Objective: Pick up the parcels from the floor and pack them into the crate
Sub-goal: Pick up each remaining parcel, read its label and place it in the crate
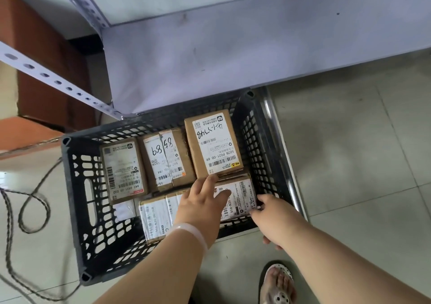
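A black lattice crate (77, 187) stands on the tiled floor and holds several brown cardboard parcels with white labels. The tallest parcel (213, 143) is at the back right, two more (166, 157) (123, 169) lie to its left, and another (155, 217) lies at the front. My left hand (200, 204) lies flat with straight fingers on top of the front right parcel (242, 192). My right hand (271, 212) reaches over the crate's near rim and grips that parcel's right edge, fingers curled round it.
A grey metal shelf (233, 54) with perforated uprights hangs over the crate's far side. A braided cord (30, 208) loops on the floor at left. An orange-brown box (46, 70) is at far left. My sandalled foot (278, 282) stands near the bottom.
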### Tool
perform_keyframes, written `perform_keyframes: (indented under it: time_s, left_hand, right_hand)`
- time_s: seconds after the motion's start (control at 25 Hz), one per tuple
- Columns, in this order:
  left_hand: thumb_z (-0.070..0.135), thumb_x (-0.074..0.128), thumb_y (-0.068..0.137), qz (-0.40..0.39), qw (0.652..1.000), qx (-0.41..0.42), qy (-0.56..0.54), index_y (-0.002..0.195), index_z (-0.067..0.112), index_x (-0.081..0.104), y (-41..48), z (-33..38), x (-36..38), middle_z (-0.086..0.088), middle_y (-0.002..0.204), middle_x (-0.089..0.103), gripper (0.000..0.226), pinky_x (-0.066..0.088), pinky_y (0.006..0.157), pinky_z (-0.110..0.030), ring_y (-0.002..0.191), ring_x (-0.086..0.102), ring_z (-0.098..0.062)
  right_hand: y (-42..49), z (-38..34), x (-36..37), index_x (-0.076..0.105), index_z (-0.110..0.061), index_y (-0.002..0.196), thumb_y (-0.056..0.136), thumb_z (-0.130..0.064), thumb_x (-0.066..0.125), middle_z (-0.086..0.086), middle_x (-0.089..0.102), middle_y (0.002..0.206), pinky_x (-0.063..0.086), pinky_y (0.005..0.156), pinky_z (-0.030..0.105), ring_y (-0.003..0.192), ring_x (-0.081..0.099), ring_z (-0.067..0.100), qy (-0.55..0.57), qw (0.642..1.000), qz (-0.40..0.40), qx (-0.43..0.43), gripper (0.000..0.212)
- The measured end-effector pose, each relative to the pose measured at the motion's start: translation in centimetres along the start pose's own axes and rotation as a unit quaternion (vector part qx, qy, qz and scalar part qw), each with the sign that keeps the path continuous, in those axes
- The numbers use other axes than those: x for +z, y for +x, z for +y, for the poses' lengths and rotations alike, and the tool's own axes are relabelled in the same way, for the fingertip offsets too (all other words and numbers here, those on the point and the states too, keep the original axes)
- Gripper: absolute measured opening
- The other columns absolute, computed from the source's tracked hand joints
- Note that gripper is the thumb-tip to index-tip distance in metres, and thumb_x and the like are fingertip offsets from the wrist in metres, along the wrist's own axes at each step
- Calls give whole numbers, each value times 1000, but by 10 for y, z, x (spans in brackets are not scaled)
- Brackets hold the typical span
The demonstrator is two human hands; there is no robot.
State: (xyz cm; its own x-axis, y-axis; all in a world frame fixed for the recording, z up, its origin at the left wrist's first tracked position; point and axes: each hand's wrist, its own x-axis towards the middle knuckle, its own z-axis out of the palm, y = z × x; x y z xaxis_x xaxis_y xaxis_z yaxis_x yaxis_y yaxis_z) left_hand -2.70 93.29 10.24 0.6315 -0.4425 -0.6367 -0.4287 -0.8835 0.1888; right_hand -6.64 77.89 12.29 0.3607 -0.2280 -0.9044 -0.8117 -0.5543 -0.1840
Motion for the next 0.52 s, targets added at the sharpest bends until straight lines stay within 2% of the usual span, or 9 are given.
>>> perform_keyframes:
  time_s: [0.08, 0.16, 0.24, 0.36, 0.44, 0.52]
  left_hand:
    - [16, 56, 86, -12, 1000, -4, 6, 143, 40, 23, -5, 0, -10, 0, 155, 4, 70, 22, 113, -42, 142, 9, -26]
    - [16, 56, 87, -11, 1000, -5, 13, 143, 40, 23, -11, 2, -26, 2, 154, 9, 69, 25, 112, -42, 141, 14, -25]
    - [13, 53, 88, 8, 1000, -3, 9, 143, 40, 26, -18, 12, -47, 4, 151, 20, 67, 28, 110, -42, 138, 23, -24]
    - [14, 46, 92, 34, 999, 18, -22, 142, 38, 30, -26, 35, -88, 9, 144, 35, 58, 32, 109, -40, 132, 34, -20]
    - [22, 41, 96, 56, 996, 40, -52, 143, 37, 31, -29, 60, -122, 10, 142, 38, 50, 35, 108, -39, 131, 36, -19]
    - [22, 38, 96, 75, 992, 77, -62, 143, 35, 33, -34, 94, -160, 10, 143, 39, 48, 35, 108, -39, 132, 35, -20]
  right_hand:
    - [-4, 4, -7, 38, -27, 142, 94, -32, 49, -1, 59, 125, 50, 51, 29, 79, 71, 22, 33, 999, 27, -16, 50]
    - [-13, 8, -18, 42, -28, 140, 93, -31, 49, -1, 58, 131, 56, 64, 33, 87, 69, 21, 59, 996, 51, -39, 47]
    - [-25, 12, -35, 49, -28, 134, 94, -28, 49, -3, 63, 125, 57, 74, 33, 87, 68, 18, 83, 992, 78, -61, 40]
    - [-52, 15, -67, 56, -30, 127, 94, -23, 48, -9, 67, 107, 50, 72, 26, 87, 64, 15, 123, 981, 122, -89, 34]
    - [-75, 15, -96, 56, -31, 126, 93, -23, 51, -10, 66, 109, 44, 72, 22, 95, 62, 14, 148, 972, 152, -96, 34]
    - [-104, 20, -131, 55, -32, 127, 92, -24, 54, -6, 65, 120, 42, 82, 22, 105, 61, 15, 179, 961, 186, -103, 36]
